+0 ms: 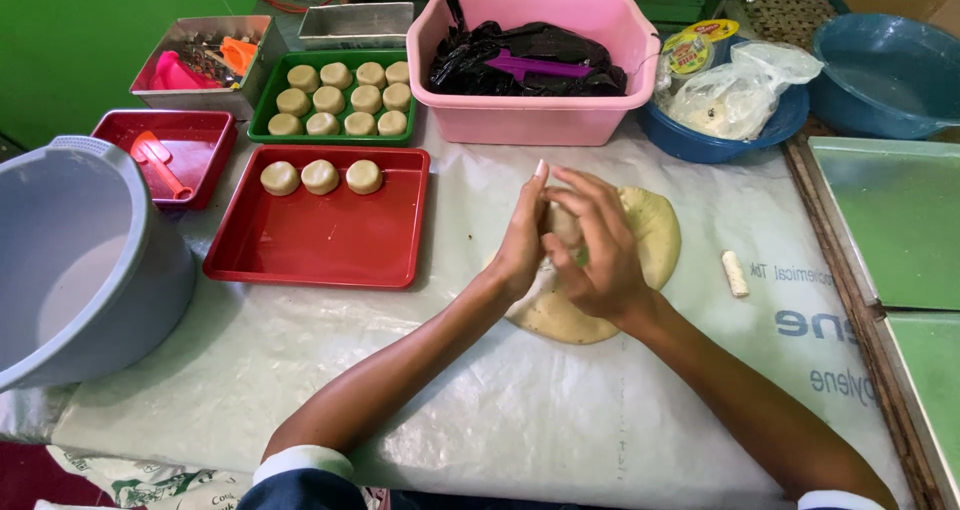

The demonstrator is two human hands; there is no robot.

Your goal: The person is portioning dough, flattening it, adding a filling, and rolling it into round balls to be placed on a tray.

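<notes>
Near edge: both forearms enter from the bottom and converge over the plastic sheet (560, 410) that covers the table.

Left hand (522, 238) and right hand (598, 250) are pressed together, palms facing, fingers upright and slightly spread. A small piece of dough (566, 228) sits clamped between the palms; only a pale sliver shows, so its shape cannot be told. Both hands are equally close to it.

Directly beneath and behind the hands lies the flat dough slab (650, 240), roughly round, on the sheet. Its visible part extends to the right and near side of the hands.

Right of the slab, apart from it: a short pale dough stick (735, 273), long axis running near to far.

Left of the hands: red tray (310, 255) with three dough discs (321, 177) in a row along its far edge; the rest of that tray is bare.

Farther: green tray (262, 120) packed with discs, pink tub (535, 120) holding black plastic.
</notes>
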